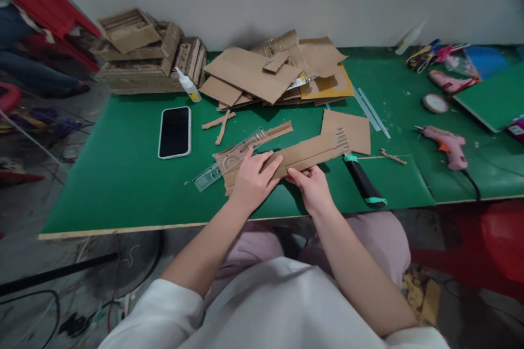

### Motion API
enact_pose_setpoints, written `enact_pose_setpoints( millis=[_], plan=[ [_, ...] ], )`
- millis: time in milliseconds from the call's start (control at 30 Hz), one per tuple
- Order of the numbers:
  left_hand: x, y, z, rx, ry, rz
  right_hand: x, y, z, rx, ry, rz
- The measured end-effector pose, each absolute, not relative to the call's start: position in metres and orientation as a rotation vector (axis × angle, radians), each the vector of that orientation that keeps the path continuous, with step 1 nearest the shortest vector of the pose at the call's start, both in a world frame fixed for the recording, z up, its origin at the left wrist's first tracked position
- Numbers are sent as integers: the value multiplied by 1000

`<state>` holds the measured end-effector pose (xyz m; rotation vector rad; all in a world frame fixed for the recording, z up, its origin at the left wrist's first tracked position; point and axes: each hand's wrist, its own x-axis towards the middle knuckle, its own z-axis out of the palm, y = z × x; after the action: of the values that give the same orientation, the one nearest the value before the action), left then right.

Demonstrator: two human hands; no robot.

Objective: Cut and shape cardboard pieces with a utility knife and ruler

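Note:
A long cardboard strip (311,154) with slits cut into its right end lies at a slant between my hands. My left hand (254,179) grips its left end, fingers spread over the top and the thumb at the near edge. With thumb and fingers, my right hand (311,188) pinches the near edge about mid-length. A clear plastic ruler (210,175) lies beside and partly behind my left hand, over other cardboard pieces (280,130). Right of the strip rests a cutter with a black and teal handle (364,182); the strip's end hides its blade. A square cardboard piece (356,130) lies behind.
On the green table stand a phone (175,132), a glue bottle (188,86), small cardboard crates (137,79) and a cardboard pile (254,71). To the right are a pink glue gun (448,147), a tape roll (435,103) and glue sticks (370,112).

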<state>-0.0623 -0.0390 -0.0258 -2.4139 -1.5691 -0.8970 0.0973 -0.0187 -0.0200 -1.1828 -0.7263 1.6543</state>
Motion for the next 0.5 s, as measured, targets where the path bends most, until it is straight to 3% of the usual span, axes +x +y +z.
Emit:
enact_pose_setpoints(
  millis=[267, 400, 433, 500],
  plan=[
    [-62, -39, -26, -2491, -1518, -846, 108, -22, -15, -1203, -737, 1771],
    [-63, -38, -27, -2554, -1541, -783, 150, -31, 1, -1426, -992, 1805],
    [-63, -37, -27, -2571, -1554, -759, 164, -32, 6, -1525, -1113, 1743],
    [-63, -37, -27, -2613, -1565, -697, 195, -31, 11, -1679, -1255, 1274]
  ],
)
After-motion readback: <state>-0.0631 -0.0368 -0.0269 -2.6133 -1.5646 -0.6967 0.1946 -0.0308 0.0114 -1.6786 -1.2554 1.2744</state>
